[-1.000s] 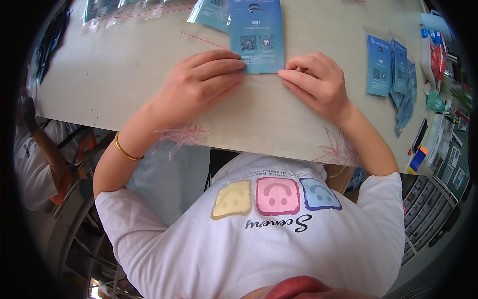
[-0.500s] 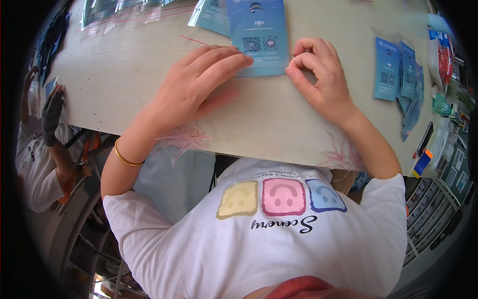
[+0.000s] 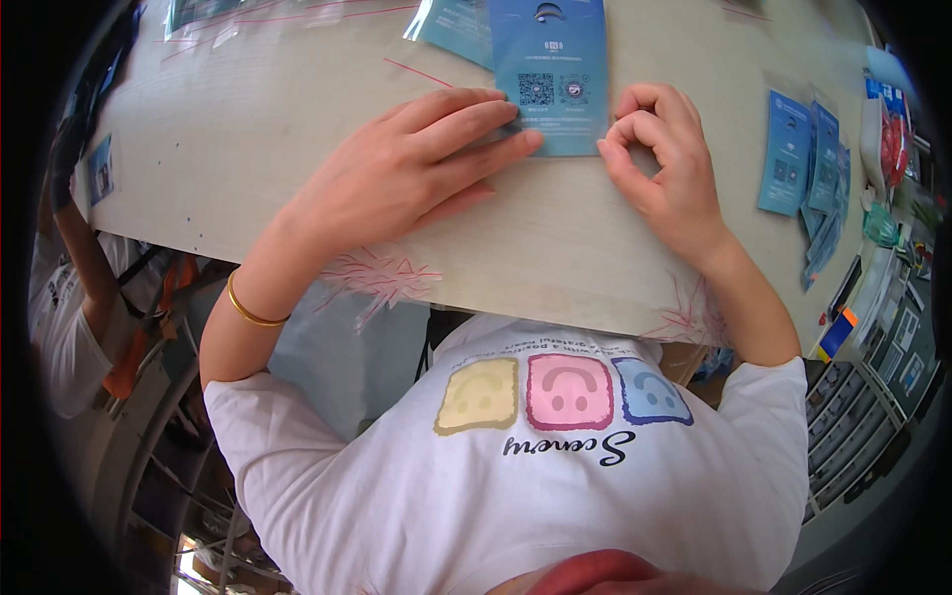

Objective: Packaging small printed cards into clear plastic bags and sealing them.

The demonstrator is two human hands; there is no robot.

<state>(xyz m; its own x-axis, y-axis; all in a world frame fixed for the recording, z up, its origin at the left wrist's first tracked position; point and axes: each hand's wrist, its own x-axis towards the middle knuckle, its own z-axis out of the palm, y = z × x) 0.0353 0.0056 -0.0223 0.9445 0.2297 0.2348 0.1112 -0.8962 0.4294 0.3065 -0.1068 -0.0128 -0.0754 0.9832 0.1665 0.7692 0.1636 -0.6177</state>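
Blue packet: lies flat on the tabletop (image 3: pixel 555 258) in front of the person; the blue packet (image 3: pixel 551 69) has its lower edge toward the body and its top cut off by the view.
Left hand: the left hand (image 3: pixel 426 164) is loosely spread, palm down, fingertips over the packet's lower-left part, thumb off it.
Right hand: the right hand (image 3: pixel 674 164) curls thumb and forefinger into a ring just beside the lower-right corner; whether film is caught between the tips, I cannot tell.
Holding down: light, even pressure from flat left fingers should serve best; a hard push would likely skid or crease it.
Pinching: a low, fingertip-only pinch at the corner seems the safer hold, sparing the printed face.
Neighbouring packet: another packet (image 3: pixel 458 30) sits at its upper left, apparently partly underneath, so a sideways drag could disturb it.
Loose strips: one red strip (image 3: pixel 418 72) lies nearby and a strip pile (image 3: pixel 382 278) by the left forearm; sleeves and wrists are best kept off both.
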